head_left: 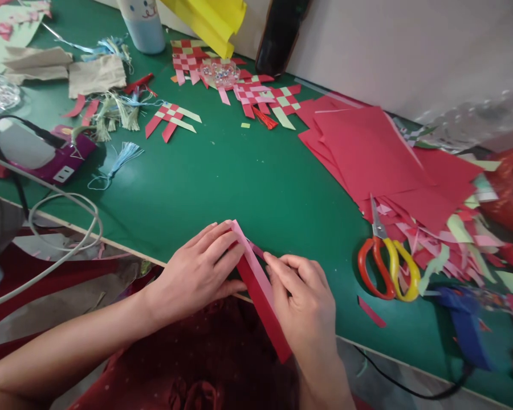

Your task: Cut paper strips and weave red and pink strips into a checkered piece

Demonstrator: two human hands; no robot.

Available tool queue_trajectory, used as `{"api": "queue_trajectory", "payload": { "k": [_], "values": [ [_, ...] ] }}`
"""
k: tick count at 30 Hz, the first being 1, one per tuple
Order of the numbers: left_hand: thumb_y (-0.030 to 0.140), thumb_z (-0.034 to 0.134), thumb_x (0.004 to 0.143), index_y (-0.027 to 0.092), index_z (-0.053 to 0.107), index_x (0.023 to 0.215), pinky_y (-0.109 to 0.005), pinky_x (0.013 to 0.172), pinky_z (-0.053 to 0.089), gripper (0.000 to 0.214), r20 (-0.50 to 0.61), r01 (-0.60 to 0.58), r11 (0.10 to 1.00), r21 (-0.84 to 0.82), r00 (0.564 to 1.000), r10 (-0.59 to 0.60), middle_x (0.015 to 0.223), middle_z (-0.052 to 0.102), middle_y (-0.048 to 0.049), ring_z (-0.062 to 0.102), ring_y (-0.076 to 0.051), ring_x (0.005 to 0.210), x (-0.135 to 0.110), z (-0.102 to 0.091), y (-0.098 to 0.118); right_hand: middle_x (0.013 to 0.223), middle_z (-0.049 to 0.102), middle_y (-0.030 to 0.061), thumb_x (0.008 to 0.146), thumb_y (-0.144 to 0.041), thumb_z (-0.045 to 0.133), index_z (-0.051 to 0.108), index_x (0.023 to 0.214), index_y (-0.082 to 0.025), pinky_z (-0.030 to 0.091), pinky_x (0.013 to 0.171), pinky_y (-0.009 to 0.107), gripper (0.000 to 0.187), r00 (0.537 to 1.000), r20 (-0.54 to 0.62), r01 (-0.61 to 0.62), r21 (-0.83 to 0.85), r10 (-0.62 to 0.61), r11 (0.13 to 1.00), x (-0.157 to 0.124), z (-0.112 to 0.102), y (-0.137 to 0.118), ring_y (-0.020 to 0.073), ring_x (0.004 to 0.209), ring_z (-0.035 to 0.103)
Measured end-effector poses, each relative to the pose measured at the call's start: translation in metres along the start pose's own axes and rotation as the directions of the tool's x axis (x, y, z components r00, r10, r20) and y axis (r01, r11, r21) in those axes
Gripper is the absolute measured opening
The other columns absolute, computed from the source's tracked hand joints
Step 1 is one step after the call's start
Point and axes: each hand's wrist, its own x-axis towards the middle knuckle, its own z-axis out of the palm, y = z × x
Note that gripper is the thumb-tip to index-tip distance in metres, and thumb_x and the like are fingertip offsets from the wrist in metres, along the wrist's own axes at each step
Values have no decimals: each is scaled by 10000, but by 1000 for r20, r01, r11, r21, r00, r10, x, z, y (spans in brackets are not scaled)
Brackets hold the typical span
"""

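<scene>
At the table's front edge, a long folded strip of red and pink paper (pixel 263 302) slants down toward my lap. My left hand (pixel 200 265) lies over its upper end, with the fingers closed on it and the thumb underneath. My right hand (pixel 301 290) is closed at the strip's right side. Between its thumb and forefinger is a slim purplish-pink piece (pixel 256 249), which touches or nearly touches the paper's edge; its kind is not clear. Red-and-yellow-handled scissors (pixel 387 265) lie to the right of my right hand, blades pointing away.
Red paper sheets (pixel 367 151) are stacked at the right, beside paper scraps (pixel 457 245) and a blue tool (pixel 464 324). Woven paper pieces (pixel 171 117), a blue tassel (pixel 119 162), a purple power strip (pixel 70 156) and a cup (pixel 143 28) stand left and back. A phone (pixel 281 34) leans behind.
</scene>
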Motion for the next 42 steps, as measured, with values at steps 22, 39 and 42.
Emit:
{"api": "queue_trajectory", "payload": {
  "k": [22, 39, 42],
  "values": [
    [530, 480, 922, 52, 533, 1261, -471, 1101, 412, 588, -11, -6, 1000, 10, 1000, 6, 1270, 576, -169, 461, -317, 1303, 2, 1, 2, 904, 654, 51, 896, -102, 575, 706, 1110, -234, 485, 767, 318, 283, 1000, -11, 25, -6, -25, 1000, 5, 2, 2, 165, 815, 543],
    [525, 499, 912, 52, 524, 1275, -474, 1103, 407, 597, 7, -12, 1000, -2, 1000, 12, 1265, 569, -174, 466, -326, 1293, 3, 1, 1, 888, 655, 48, 906, -122, 568, 708, 1105, -262, 494, 752, 324, 280, 1000, -6, 4, 5, -4, 1000, 9, 2, 2, 170, 811, 556],
    [529, 492, 914, 56, 523, 1275, -471, 1111, 397, 596, -3, -5, 1000, -8, 1000, 5, 1256, 569, -172, 460, -320, 1300, 4, 1, 1, 900, 654, 51, 907, -123, 567, 702, 1121, -251, 494, 757, 318, 283, 1000, 9, 9, 6, -9, 1000, 10, 3, 1, 167, 815, 554]
  ]
}}
